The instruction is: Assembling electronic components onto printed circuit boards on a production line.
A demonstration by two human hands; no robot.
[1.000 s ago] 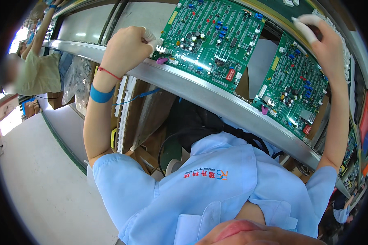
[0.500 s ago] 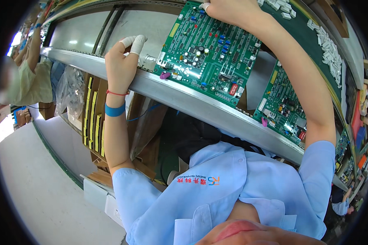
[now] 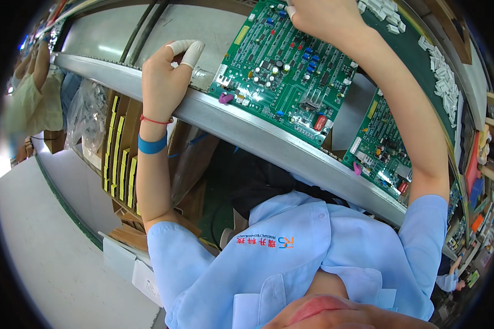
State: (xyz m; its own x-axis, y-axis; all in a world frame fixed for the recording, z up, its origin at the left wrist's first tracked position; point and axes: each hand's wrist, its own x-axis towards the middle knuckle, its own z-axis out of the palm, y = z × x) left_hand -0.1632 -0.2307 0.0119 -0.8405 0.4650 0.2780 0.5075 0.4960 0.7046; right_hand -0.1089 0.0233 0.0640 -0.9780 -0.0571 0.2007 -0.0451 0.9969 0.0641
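Observation:
My left hand (image 3: 167, 74) is held over the metal rail, just left of a large green circuit board (image 3: 274, 82). White finger cots cover its thumb and index finger, which are pressed together; anything between them is too small to make out. At the far edge of that board, my right hand (image 3: 329, 19) is closed with fingers curled down, a white cot showing on one fingertip. The upper picture edge cuts it off, so its grip is hidden. A purple piece (image 3: 225, 98) sits at the board's near left corner, beside a white connector.
A second green board (image 3: 381, 145) lies to the right under my right forearm. The metal rail (image 3: 258, 129) runs along the near side. Many white parts (image 3: 444, 82) lie on the green surface at right. Yellow-edged boards (image 3: 118, 148) stand at left; another person (image 3: 33, 104) is beyond.
The whole view has shifted slightly, with the boards now a little further right. My right hand has moved slightly right along the board's far edge. My left hand keeps its pinch.

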